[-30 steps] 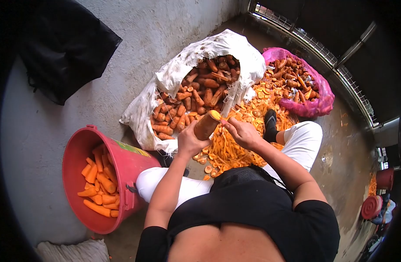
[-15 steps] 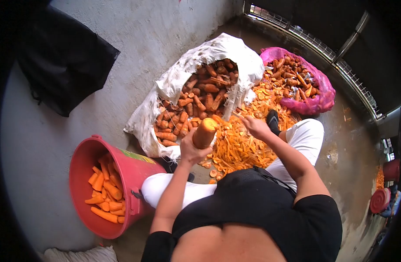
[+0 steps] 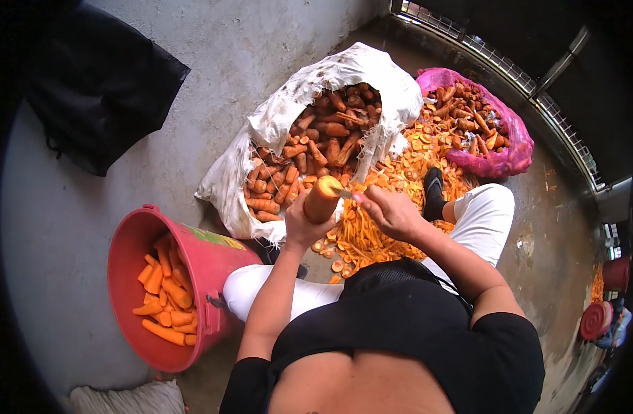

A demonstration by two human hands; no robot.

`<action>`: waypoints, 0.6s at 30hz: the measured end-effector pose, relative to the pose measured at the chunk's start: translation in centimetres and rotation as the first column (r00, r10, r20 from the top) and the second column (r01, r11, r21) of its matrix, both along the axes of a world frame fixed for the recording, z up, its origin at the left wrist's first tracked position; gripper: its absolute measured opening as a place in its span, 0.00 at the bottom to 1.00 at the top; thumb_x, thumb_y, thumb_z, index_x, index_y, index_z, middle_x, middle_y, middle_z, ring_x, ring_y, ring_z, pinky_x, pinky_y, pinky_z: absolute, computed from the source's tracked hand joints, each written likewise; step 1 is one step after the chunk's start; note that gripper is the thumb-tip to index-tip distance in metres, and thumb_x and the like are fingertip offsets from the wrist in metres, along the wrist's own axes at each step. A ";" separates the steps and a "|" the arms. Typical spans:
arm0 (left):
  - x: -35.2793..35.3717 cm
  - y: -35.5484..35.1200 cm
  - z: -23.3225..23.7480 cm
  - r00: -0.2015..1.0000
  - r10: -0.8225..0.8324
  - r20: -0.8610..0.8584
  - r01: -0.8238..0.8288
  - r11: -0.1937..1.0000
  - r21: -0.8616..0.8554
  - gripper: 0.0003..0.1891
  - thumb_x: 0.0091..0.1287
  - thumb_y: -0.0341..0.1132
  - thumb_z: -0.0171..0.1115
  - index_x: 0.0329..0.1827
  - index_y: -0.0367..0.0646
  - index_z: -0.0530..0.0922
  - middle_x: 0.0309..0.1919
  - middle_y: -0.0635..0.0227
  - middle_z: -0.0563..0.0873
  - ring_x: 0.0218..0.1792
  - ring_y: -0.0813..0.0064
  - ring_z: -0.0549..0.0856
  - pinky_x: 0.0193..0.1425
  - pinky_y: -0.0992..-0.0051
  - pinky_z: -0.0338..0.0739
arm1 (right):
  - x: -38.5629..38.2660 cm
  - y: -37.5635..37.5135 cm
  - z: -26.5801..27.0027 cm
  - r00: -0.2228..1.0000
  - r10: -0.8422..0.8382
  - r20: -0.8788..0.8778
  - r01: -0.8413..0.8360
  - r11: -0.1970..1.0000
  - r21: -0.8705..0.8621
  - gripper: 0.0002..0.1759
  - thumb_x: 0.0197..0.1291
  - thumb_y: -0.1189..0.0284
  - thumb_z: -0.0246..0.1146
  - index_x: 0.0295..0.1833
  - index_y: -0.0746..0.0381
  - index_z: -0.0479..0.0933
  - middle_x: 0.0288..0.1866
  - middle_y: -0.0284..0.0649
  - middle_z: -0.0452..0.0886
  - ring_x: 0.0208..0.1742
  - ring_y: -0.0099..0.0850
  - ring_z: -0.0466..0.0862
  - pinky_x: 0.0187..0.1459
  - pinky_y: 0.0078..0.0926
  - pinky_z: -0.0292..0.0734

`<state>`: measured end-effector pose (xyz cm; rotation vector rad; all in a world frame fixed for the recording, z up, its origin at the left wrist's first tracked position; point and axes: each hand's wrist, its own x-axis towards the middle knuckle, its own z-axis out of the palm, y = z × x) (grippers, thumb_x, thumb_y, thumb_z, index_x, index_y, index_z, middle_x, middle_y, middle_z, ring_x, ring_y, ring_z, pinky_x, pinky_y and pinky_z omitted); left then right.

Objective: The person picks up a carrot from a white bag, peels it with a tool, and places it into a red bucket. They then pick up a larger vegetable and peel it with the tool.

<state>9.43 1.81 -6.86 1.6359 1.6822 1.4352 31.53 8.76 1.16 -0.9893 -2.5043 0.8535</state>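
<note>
My left hand (image 3: 304,222) is wrapped round a thick carrot (image 3: 321,200), its cut yellow-orange end turned up. In my right hand (image 3: 392,212) is a small knife (image 3: 343,194), its blade at the rim of that cut end. Fingers hide most of the knife's handle. Just beyond my hands, orange peelings and cut ends (image 3: 368,238) lie heaped on the floor. A torn white sack (image 3: 268,117) of unpeeled carrots (image 3: 330,130) lies open behind the carrot I hold.
At my left stands a red bucket (image 3: 209,265) with peeled carrots (image 3: 166,331) inside. A pink sack (image 3: 513,148) of carrot pieces lies at the back right. A black cloth or bag (image 3: 103,90) is against the grey wall. Further right are a red lid (image 3: 596,320) and a container.
My right hand has moved left and slightly down, bringing the knife from beside the carrot onto its cut end. The left hand still grips the carrot, now slightly higher in view.
</note>
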 end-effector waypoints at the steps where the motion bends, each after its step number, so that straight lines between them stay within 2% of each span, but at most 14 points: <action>1: -0.2 0.0 -0.3 1.000 -0.001 0.012 0.001 1.000 0.017 0.29 0.43 0.39 0.78 0.49 0.43 0.78 0.36 0.59 0.88 0.38 0.59 0.89 0.43 0.65 0.83 | -0.3 -0.4 -0.3 0.999 0.027 -0.046 -0.021 0.991 0.131 0.19 0.73 0.53 0.50 0.39 0.58 0.67 0.21 0.48 0.77 0.26 0.51 0.81 0.26 0.48 0.71; 5: -0.4 -0.3 0.3 1.000 -0.008 0.019 0.008 1.000 0.027 0.29 0.43 0.39 0.78 0.50 0.43 0.78 0.37 0.60 0.88 0.38 0.61 0.89 0.43 0.66 0.83 | -0.7 -1.0 0.4 0.996 0.092 -0.017 -0.087 0.976 0.200 0.20 0.73 0.52 0.50 0.39 0.58 0.68 0.25 0.46 0.79 0.26 0.49 0.82 0.25 0.47 0.72; 8: -0.3 -0.3 0.3 1.000 -0.012 0.019 0.011 0.999 0.051 0.29 0.44 0.39 0.78 0.50 0.44 0.78 0.37 0.60 0.88 0.38 0.61 0.89 0.43 0.66 0.83 | -1.3 -1.3 1.1 0.997 0.076 0.020 -0.078 0.988 0.131 0.18 0.72 0.56 0.53 0.38 0.60 0.68 0.25 0.48 0.77 0.29 0.52 0.80 0.29 0.48 0.70; 11: 0.0 -0.5 0.8 1.000 -0.002 -0.007 0.003 0.998 0.060 0.29 0.44 0.39 0.78 0.50 0.44 0.78 0.37 0.60 0.88 0.38 0.61 0.89 0.43 0.66 0.83 | -1.6 -1.4 1.0 0.998 0.054 0.041 -0.059 0.988 0.143 0.18 0.71 0.55 0.53 0.38 0.60 0.68 0.26 0.48 0.77 0.29 0.52 0.80 0.29 0.48 0.70; 14: 0.0 -0.7 1.0 0.999 0.011 -0.046 -0.009 0.999 0.045 0.29 0.43 0.39 0.79 0.50 0.44 0.78 0.37 0.59 0.88 0.38 0.60 0.89 0.43 0.65 0.83 | -1.5 -1.2 0.6 0.996 0.070 0.054 -0.080 0.974 0.212 0.21 0.72 0.50 0.50 0.41 0.58 0.68 0.27 0.46 0.81 0.26 0.50 0.82 0.24 0.49 0.72; 17: 0.0 -0.9 0.7 0.999 0.014 -0.051 -0.012 0.999 0.035 0.28 0.43 0.40 0.79 0.49 0.44 0.78 0.36 0.59 0.88 0.38 0.59 0.89 0.43 0.64 0.83 | -1.4 -1.3 0.4 0.998 0.064 -0.002 -0.061 0.970 0.236 0.21 0.73 0.50 0.49 0.41 0.58 0.68 0.25 0.47 0.80 0.26 0.50 0.81 0.25 0.49 0.72; 18: 0.1 -0.9 0.6 0.999 0.014 -0.048 -0.012 0.999 0.033 0.28 0.43 0.40 0.79 0.49 0.44 0.78 0.36 0.58 0.88 0.38 0.58 0.89 0.42 0.64 0.83 | -1.4 -1.1 0.2 0.998 0.053 0.044 -0.061 0.975 0.214 0.21 0.73 0.50 0.49 0.41 0.58 0.68 0.24 0.48 0.80 0.26 0.51 0.82 0.25 0.49 0.72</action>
